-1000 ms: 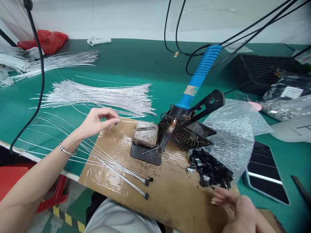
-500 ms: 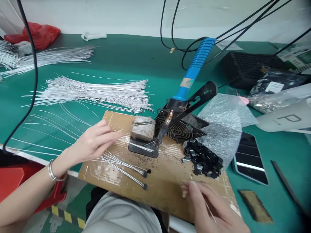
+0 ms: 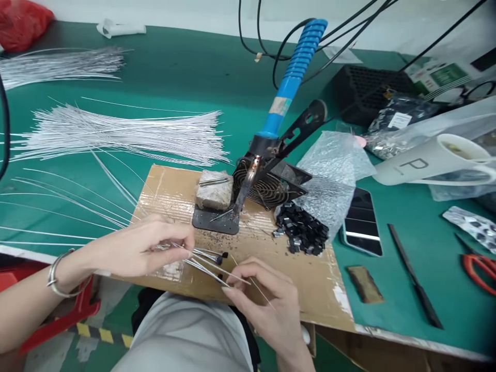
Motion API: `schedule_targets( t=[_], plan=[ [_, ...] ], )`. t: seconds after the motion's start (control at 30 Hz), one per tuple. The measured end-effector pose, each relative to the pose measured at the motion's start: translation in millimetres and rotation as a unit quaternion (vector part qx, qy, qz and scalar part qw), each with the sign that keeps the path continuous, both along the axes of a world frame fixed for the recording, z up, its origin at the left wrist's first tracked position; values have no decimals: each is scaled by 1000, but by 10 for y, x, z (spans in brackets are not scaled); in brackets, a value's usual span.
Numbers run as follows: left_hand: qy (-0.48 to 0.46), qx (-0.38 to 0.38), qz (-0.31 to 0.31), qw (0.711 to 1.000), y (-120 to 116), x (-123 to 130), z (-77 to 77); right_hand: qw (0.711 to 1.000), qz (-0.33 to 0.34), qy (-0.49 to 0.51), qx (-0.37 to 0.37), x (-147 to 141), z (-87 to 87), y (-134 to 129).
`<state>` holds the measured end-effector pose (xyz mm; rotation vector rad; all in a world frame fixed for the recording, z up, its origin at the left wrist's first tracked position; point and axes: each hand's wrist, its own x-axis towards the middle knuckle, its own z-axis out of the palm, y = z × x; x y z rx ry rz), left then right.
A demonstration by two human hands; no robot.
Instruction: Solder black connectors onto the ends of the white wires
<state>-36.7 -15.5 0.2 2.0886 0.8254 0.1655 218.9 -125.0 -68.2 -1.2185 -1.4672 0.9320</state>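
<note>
Thumb and fingers of my left hand (image 3: 155, 245) are pinched on a thin white wire (image 3: 220, 269) that runs toward my right hand. My right hand (image 3: 263, 297) is closed on a thin wire too, its fingertips near the wire's end. Beneath the hands, several white wires with black connectors (image 3: 219, 260) lie on the cardboard (image 3: 310, 289). Behind them a blue-handled soldering iron (image 3: 296, 77) leans in its stand, beside a grey block (image 3: 214, 190) on a black plate (image 3: 217, 221). A heap of small black connectors (image 3: 302, 230) sits to the right.
A big bundle of white wires (image 3: 127, 134) lies at the back left. On the right are bubble wrap (image 3: 329, 170), a phone (image 3: 362, 222), a mug (image 3: 418, 163), a black file (image 3: 416, 279), a brown block (image 3: 365, 284) and red scissors (image 3: 478, 266).
My right hand has moved left, close to my left hand, which has come lower and now pinches a wire. The view has shifted right and down.
</note>
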Motion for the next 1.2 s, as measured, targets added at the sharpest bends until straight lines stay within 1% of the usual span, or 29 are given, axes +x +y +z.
schedule_targets(
  t=[0.07,0.1,0.17,0.23,0.3,0.47,0.53,0.63,0.7,0.77,0.8,0.87,0.93,1.0,1.03,1.1,1.17,1.2],
  plan=[
    [-10,-80,6,997,-2,13,-21,1000,-2,5,-5,-13,-21,-11],
    [-15,-108,15,994,-4,20,-27,1000,-6,9,-5,-17,-39,-18],
    [-27,-126,31,991,-6,33,-32,1000,-22,19,-5,-19,-83,-34],
    [-33,-128,32,991,-3,41,-36,999,-39,32,-7,-17,-122,-44],
    [-31,-129,35,991,9,43,-47,998,-39,40,-11,-13,-138,-43],
    [-15,-139,37,990,5,32,-74,999,-35,34,14,-11,-82,-8],
    [10,-130,44,990,-67,61,-62,999,-26,13,23,-16,-48,6],
    [45,-76,55,995,-259,192,-44,999,3,-25,33,-24,-22,14],
    [23,-43,32,998,-389,325,-72,998,21,-37,36,-19,-28,8],
    [-8,-42,29,999,-477,454,-150,998,30,-36,32,-4,-47,-3],
    [-25,-58,45,997,-502,506,-202,999,31,-33,29,6,-59,-8],
    [-52,-134,90,986,-525,576,-310,999,31,-28,20,21,-80,-17],
    [-81,-224,136,962,-528,612,-394,999,29,-26,11,22,-100,-17],
    [-110,-280,174,938,-522,633,-437,1000,9,-20,9,14,-119,-8],
    [-122,-289,192,930,-516,643,-443,1000,-15,-12,8,12,-129,1],
    [-134,-275,224,925,-497,663,-434,997,-73,29,-7,21,-144,21],
    [-137,-252,247,926,-473,682,-414,986,-109,117,-35,48,-158,38],
    [-136,-248,255,925,-461,690,-405,978,-110,167,-52,64,-165,43]
  ],
)
